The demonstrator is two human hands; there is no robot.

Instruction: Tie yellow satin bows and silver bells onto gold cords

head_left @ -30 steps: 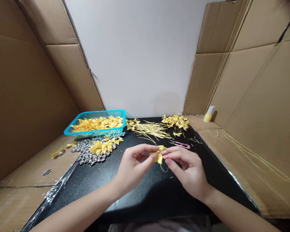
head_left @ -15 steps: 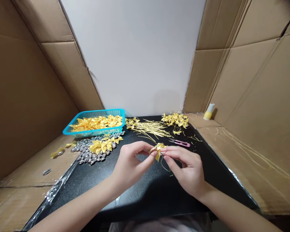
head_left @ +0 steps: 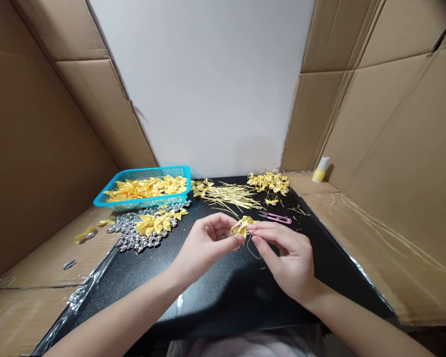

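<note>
A small yellow ribbon bow (head_left: 244,226) with a thin gold cord is held between my two hands over the middle of the black table (head_left: 208,297). My left hand (head_left: 211,235) pinches it from the left, thumb and fingertips at the cord and bow. From the right, my right hand (head_left: 286,253) grips the bow's other side between thumb and fingers. A loop of cord hangs beneath the fingers. Part of the bow is hidden by my fingertips. Pink thread snips (head_left: 277,217) lie just behind my right hand.
At the back left stands a blue basket (head_left: 96,199) of yellow bows. Silver beads (head_left: 134,240) with several bows on top lie before it. Gold cord pieces (head_left: 234,195) and finished-looking bows (head_left: 269,182) are at the back. A thread spool (head_left: 320,170) stands right, beside cardboard walls (head_left: 405,124).
My left thumb and fingers have shifted slightly around the bow and cord. My right hand keeps nearly the same grip. The view has moved a little.
</note>
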